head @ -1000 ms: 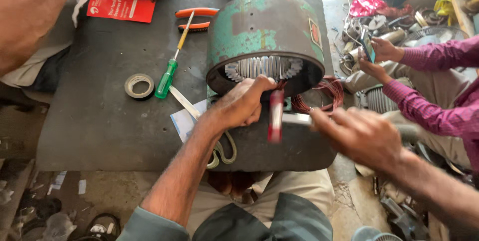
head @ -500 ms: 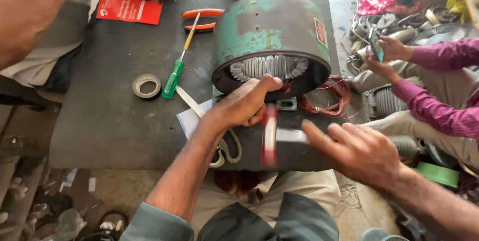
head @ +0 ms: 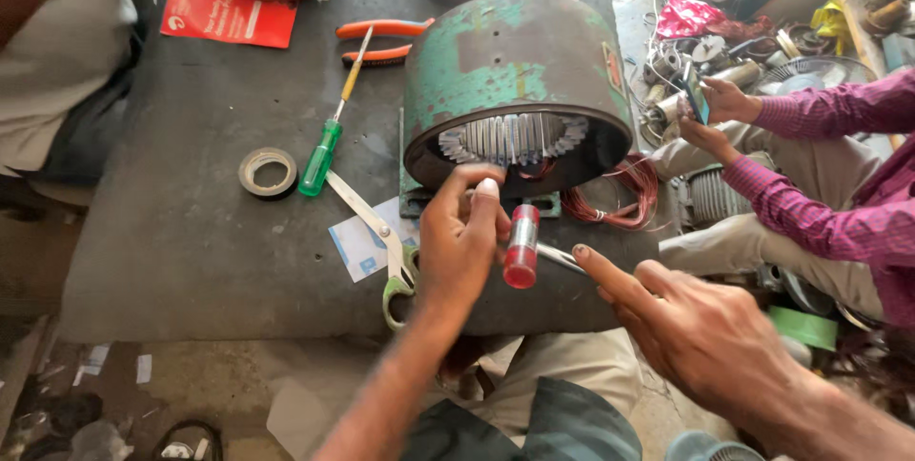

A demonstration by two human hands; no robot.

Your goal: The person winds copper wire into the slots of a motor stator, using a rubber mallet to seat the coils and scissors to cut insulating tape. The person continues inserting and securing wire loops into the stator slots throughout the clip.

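A green, rusty motor stator housing [head: 515,70] lies on its side on the dark bench [head: 181,261], its slotted core facing me. My left hand [head: 459,246] is curled against the lower rim of the opening with the thumb up. Whatever its fingers hold is hidden. My right hand [head: 691,327] grips the metal handle of a small mallet, index finger stretched along the shaft. The mallet's red head [head: 521,245] hangs just right of my left hand, below the rim.
Green-handled scissors [head: 386,251] lie on a white paper left of my hand. A green screwdriver [head: 322,154], a tape roll [head: 267,172], orange pliers [head: 381,40] and copper wire coils [head: 624,196] are on the bench. A person in a purple shirt [head: 839,175] sits at the right.
The mallet head has bobbed down and back up a little beside my left hand. My right hand has slid back along the handle. My left hand stays at the rim.
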